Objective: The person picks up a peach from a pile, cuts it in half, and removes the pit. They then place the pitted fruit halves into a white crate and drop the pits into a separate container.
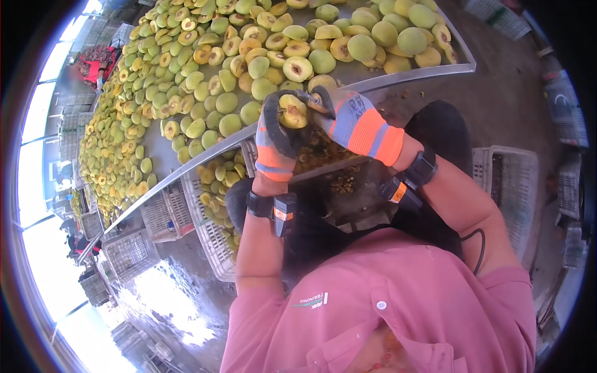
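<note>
Distant worker: a person in red [93,69] stands at the far left edge of the sorting table [398,78], well apart from the hands.
Crates: white plastic crates [208,233] sit below the table's near edge; one holds halved fruit.
Fruit layer: green-yellow fruit [186,81], whole and halved, covers the table surface from the far left edge to its right corner.
Left hand: left hand [273,140], gloved grey and orange, fingers curled around a fruit half [292,112], cut face up, just off the table's near rim.
Right hand: right hand [357,121], gloved, fingers closed on a small curved tool [314,99] whose tip touches the held half.
Step in hand: judged as stone removal, tool at the pit cavity.
Next move requirement: probably a scooping turn of the tool, left grip firm, scraps dropping to the waste tray [323,161] below.
</note>
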Demonstrator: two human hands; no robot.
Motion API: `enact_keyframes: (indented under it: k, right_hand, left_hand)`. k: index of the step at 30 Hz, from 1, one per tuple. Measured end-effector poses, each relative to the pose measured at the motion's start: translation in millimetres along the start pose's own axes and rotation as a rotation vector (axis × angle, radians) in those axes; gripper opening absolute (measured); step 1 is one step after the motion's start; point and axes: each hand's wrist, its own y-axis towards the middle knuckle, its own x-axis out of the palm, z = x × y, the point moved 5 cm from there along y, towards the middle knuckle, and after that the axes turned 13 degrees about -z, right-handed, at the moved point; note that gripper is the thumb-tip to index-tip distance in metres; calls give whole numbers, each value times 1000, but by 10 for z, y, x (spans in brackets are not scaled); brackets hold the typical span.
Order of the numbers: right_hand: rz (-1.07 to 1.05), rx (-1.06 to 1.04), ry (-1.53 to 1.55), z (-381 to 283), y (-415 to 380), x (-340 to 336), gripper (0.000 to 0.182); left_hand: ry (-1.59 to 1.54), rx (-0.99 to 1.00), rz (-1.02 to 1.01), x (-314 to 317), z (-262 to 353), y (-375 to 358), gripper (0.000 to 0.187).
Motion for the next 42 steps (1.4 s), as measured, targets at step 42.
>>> enact_keyframes:
  k: [42]
  right_hand:
    - [-931, -64, 1414, 77, -299, 237, 43]
  left_hand:
    - [462, 354, -112, 250, 775, -163, 21]
